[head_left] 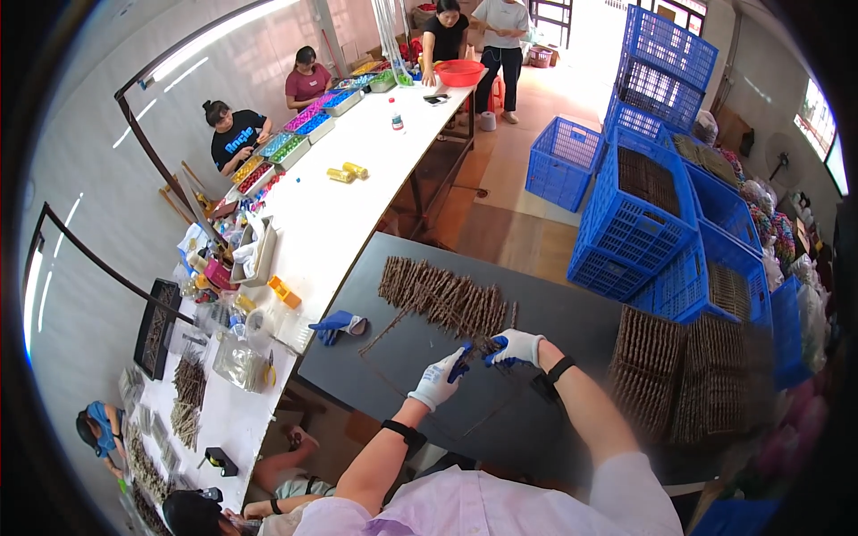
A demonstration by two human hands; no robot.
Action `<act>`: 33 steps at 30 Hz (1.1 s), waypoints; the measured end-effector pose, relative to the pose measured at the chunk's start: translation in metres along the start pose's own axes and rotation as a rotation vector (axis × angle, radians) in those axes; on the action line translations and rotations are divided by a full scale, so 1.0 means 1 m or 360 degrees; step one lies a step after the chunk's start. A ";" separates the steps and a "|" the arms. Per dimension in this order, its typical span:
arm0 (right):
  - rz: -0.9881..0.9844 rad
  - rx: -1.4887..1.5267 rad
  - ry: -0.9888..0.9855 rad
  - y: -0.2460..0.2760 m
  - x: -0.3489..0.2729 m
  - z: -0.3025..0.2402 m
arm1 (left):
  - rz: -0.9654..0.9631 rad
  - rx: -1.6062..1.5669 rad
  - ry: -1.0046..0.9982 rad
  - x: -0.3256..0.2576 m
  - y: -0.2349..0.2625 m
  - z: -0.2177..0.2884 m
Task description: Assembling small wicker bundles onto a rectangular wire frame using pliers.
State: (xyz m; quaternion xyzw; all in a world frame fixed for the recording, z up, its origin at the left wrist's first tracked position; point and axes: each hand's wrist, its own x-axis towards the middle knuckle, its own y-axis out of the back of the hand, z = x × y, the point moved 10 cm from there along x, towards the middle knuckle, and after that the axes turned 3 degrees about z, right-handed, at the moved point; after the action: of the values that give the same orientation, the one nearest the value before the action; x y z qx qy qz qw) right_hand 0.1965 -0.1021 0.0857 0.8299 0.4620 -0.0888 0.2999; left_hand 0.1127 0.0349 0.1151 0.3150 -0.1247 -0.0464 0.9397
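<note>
Both my hands wear white knit gloves with blue-coated palms. They meet over the dark grey table [563,326], closed on a small bunch of thin brown twig-like strands [483,346]. My left hand [440,379] pinches the bunch from the left, my right hand [516,348] from the right. Loose strands trail from it across the tabletop. Just beyond my hands lies a row of short brown twisted pieces [442,295], side by side. A spare blue-and-white glove [340,325] rests at the table's left edge. The fingertips partly hide what they grip.
Stacked brown twisted pieces [645,371] cover the table's right end. Blue plastic crates [635,223] stand piled behind them. Along the left runs a long white table [331,214] with trays of coloured parts and several people. Another person [201,512] sits close at lower left.
</note>
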 end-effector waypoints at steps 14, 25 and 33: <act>0.0622 -0.0809 -0.0512 0.012 -0.015 -0.021 | 0.0116 -0.0007 0.0269 -0.002 -0.008 -0.011; 0.0183 0.0687 -0.0202 -0.025 0.018 0.053 | 0.0022 0.0076 0.0128 -0.010 -0.008 -0.009; 0.0281 0.0285 -0.0057 -0.013 0.043 0.044 | -0.0121 -0.0045 0.0580 0.016 -0.008 -0.026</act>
State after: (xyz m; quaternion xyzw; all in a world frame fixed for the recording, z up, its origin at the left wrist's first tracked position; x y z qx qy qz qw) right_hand 0.2153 -0.0914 0.0268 0.8891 0.3720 -0.1178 0.2394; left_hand 0.1354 0.0409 0.0933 0.3095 0.0603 -0.0257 0.9486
